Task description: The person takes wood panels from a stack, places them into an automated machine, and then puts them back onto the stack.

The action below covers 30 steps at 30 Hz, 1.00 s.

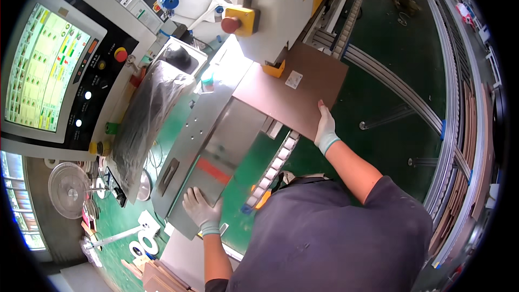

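Observation:
A flat brown panel point(319, 75) with a white label point(293, 79) lies under the machine head, toward the right. My right hand point(325, 128), in a white glove, grips its near right edge, thumb on top and the other fingers hidden beneath. My left hand point(201, 210), gloved too, rests with fingers spread at the near end of the grey metal machine bed point(230, 132). Nothing shows in it. A red strip point(213, 171) crosses the bed just beyond this hand.
A control screen point(46, 67) stands at left, with a red stop button point(120, 54) beside it. Another red button point(231, 25) sits on a yellow box above the panel. A roller track point(273, 168) runs in front of me. Curved metal rails point(400, 94) cross the right side.

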Each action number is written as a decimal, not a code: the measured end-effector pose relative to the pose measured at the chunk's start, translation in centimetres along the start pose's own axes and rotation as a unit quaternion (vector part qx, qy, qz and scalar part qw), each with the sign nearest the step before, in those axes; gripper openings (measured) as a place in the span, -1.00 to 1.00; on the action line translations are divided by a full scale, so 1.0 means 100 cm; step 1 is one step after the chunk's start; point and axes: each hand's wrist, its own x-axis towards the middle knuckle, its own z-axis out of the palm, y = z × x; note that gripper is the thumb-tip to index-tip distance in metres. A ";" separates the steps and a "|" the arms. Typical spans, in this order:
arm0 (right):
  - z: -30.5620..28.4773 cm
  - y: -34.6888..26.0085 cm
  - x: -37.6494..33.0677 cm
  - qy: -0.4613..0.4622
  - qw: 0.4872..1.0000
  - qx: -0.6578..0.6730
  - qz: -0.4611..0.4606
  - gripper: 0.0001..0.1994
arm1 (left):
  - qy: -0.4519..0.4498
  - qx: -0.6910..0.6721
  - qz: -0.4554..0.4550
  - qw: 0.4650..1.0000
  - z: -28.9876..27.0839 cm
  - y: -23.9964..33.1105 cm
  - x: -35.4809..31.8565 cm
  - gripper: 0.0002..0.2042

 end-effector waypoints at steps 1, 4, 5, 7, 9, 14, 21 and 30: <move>-0.002 -0.006 0.011 -0.009 0.999 0.018 -0.036 -0.54 | 0.003 0.001 0.002 1.000 0.001 0.000 0.001 0.00; 0.013 -0.033 0.020 0.001 0.996 0.078 -0.032 -0.60 | 0.012 0.005 0.008 1.000 0.003 -0.005 -0.001 0.01; 0.007 -0.037 0.036 -0.004 0.994 0.099 -0.046 -0.60 | 0.013 0.007 0.011 1.000 0.005 -0.004 0.002 0.01; -0.009 -0.037 0.071 0.019 0.985 0.029 -0.171 -0.58 | 0.015 0.015 0.018 1.000 0.008 -0.005 0.002 0.01; 0.009 -0.033 0.073 0.123 0.954 -0.027 -0.271 -0.44 | 0.012 0.010 0.004 1.000 0.008 -0.006 -0.001 0.00; 0.029 -0.005 0.013 0.096 0.908 -0.236 -0.334 -0.28 | 0.012 -0.042 -0.025 0.999 0.005 0.004 -0.009 -0.02; 0.020 0.064 -0.143 -0.389 0.594 -0.489 -0.507 -0.79 | 0.034 -0.096 -0.033 0.994 0.010 0.007 -0.046 -0.19; 0.043 0.144 -0.248 -0.478 0.293 -0.656 -0.505 -0.81 | 0.099 -0.208 -0.213 0.949 0.042 -0.138 -0.205 -0.25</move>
